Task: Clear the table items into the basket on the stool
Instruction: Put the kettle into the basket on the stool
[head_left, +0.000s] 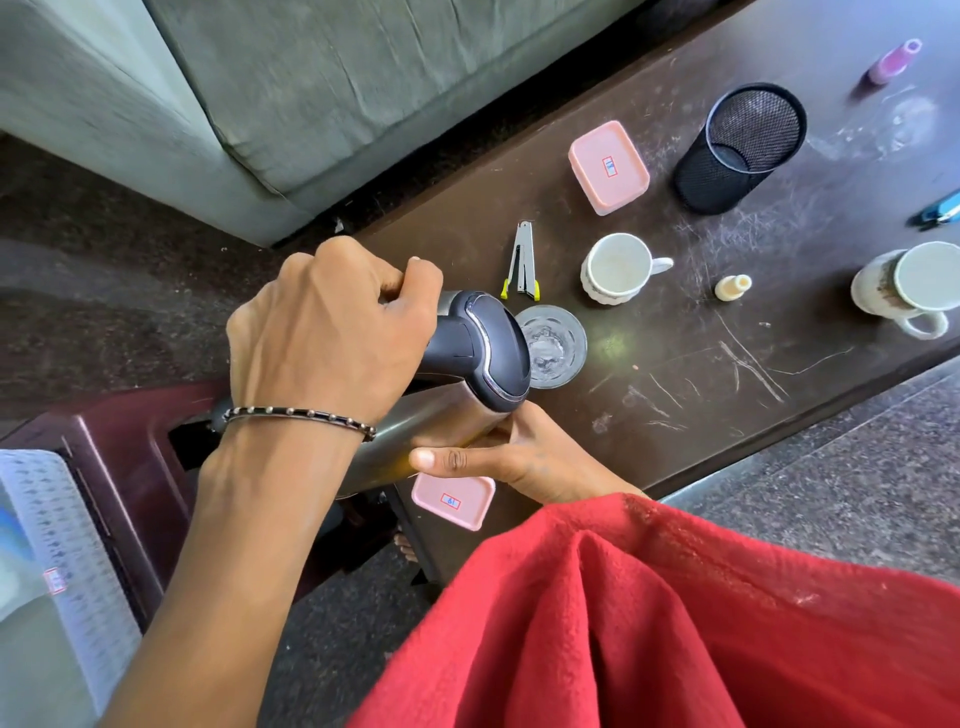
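A steel flask (415, 431) with a black lid is tilted on its side over the left end of the dark table (675, 405). My left hand (322, 338) grips its black handle from above. My right hand (509, 457) holds the steel body from below. A white perforated basket (67, 561) stands on the dark red stool (130, 457) at the lower left. On the table lie a clear glass (556, 345), a stapler (523, 262), a white cup (615, 270), a second mug (909, 286) and two pink boxes (609, 166), (454, 501).
A black mesh pen holder (737, 150) lies on its side at the back. A small cream bottle (731, 287), a purple bottle (893, 62) and a blue item (940, 210) sit further right. A grey sofa (311, 104) runs behind the table. My red garment (675, 623) covers the lower right.
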